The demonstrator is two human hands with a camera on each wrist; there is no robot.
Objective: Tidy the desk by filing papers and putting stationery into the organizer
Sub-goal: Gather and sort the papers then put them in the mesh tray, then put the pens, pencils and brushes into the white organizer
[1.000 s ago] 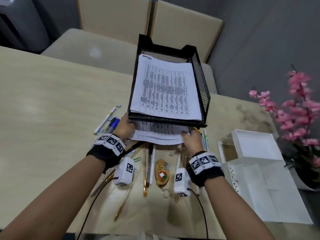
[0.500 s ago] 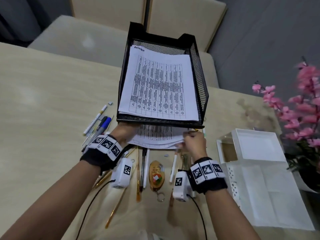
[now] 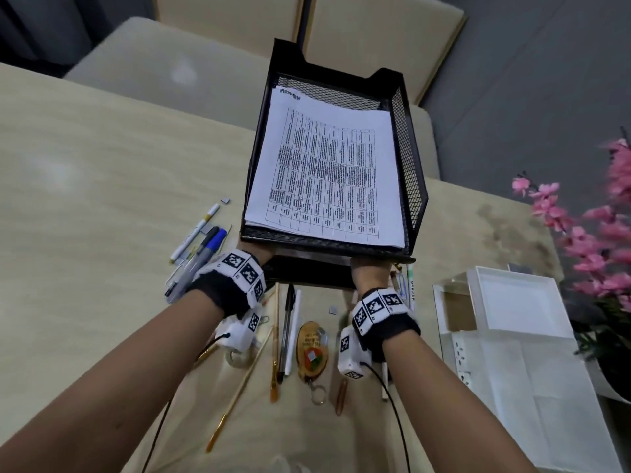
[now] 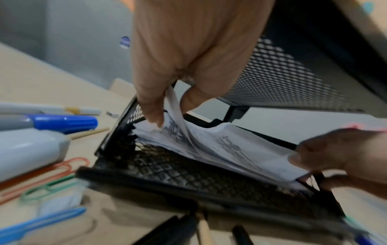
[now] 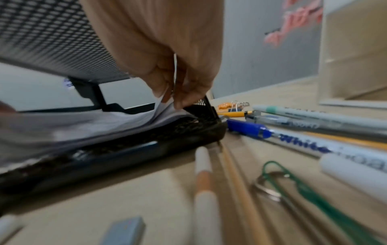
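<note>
A black mesh two-tier paper tray (image 3: 409,186) stands at the table's far middle. Its top tier holds a printed sheet (image 3: 324,179). Both hands reach under that tier into the lower one (image 4: 188,174). My left hand (image 3: 251,252) pinches the left near corner of a paper stack (image 4: 230,149) between thumb and fingers (image 4: 153,114). My right hand (image 3: 370,274) pinches the right near corner (image 5: 159,116), lifting its edge off the lower tier's mesh floor (image 5: 125,149). In the head view the stack is hidden below the top tier.
Markers and pens (image 3: 205,247) lie left of the tray, with more pens, brushes, paper clips and a keychain (image 3: 312,351) between my wrists. A white organizer (image 3: 512,319) stands at the right, and pink flowers (image 3: 597,233) are behind it. Chairs are beyond the table.
The paper stack, which stuck out of the lower tier's front, has slid fully in under the top tier. Both hands moved forward with it.
</note>
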